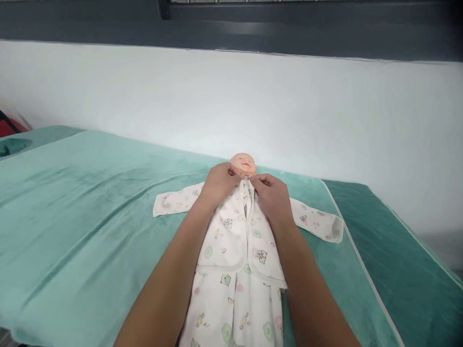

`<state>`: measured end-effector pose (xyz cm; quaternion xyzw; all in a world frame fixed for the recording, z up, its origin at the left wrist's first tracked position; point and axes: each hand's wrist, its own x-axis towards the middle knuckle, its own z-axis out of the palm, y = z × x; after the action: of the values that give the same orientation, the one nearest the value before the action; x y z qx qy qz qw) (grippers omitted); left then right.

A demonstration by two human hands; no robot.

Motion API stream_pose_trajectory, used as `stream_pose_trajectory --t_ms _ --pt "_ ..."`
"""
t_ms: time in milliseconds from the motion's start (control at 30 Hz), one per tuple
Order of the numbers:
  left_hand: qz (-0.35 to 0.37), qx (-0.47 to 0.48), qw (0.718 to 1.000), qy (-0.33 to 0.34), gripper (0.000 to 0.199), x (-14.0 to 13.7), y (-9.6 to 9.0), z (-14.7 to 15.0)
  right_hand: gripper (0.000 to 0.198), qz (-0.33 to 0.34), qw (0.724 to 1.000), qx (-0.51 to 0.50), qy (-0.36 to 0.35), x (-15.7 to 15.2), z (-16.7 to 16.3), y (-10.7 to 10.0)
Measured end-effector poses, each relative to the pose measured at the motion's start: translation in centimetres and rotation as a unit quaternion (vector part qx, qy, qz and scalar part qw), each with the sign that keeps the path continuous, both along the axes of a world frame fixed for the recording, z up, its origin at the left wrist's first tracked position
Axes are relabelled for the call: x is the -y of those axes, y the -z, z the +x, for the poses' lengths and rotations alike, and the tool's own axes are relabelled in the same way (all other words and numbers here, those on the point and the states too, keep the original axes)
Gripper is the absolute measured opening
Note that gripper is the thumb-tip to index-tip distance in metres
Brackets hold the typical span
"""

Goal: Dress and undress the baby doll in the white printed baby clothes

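Note:
A baby doll (246,162) lies on its back, its head away from me. It wears a white baby jacket (224,241) printed with small bears and matching trousers (217,308). Both jacket sleeves stretch out sideways, and the front edges part below the chest. At the collar, under the doll's chin, my left hand (223,182) pinches the left front edge. Opposite it, my right hand (270,193) pinches the right front edge. The fingertips of the two hands nearly meet there. Any fastener between them is too small to make out.
A light green sheet (90,217) with soft folds covers the bed under the doll. Darker green cloth (398,241) shows at the right. A white wall (217,96) rises behind the bed. Something red (9,127) stands at the far left edge.

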<state>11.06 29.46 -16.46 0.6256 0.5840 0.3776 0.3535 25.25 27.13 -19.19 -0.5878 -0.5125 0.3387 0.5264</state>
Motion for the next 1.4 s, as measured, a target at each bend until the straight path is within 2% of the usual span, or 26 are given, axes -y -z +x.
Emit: stream_pose_trajectory --t_ms 133,233,400,800,967,1167,1400 --pt "0.012 0.062 0.998 0.011 0.007 0.3 -0.2 0.4 0.024 -0.002 0.999 -0.039 0.002 0.0 0.0 0.1" --pt "0.037 0.062 0.997 0.001 0.008 0.2 0.2 0.8 0.025 0.004 0.999 -0.051 0.004 0.0 0.0 0.3" --pt "0.032 0.077 0.996 0.014 0.009 0.0 1.0 0.7 0.025 0.029 0.997 -0.069 -0.015 0.0 -0.1 0.6" --pt "0.056 -0.013 0.998 -0.012 0.012 0.8 1.0 0.9 0.023 0.047 0.998 0.027 -0.037 -0.2 0.2 1.1" --pt "0.065 -0.060 0.995 -0.039 0.012 0.8 1.3 0.7 0.018 0.047 0.997 0.008 -0.062 -0.2 0.2 1.2" --pt "0.054 -0.053 0.997 -0.034 0.012 0.8 1.2 0.7 0.013 0.034 0.998 0.014 -0.059 -0.1 0.1 0.8" --pt "0.059 -0.053 0.996 -0.029 0.020 0.5 1.4 0.6 0.009 0.061 0.996 0.015 -0.063 -0.1 0.0 0.6"
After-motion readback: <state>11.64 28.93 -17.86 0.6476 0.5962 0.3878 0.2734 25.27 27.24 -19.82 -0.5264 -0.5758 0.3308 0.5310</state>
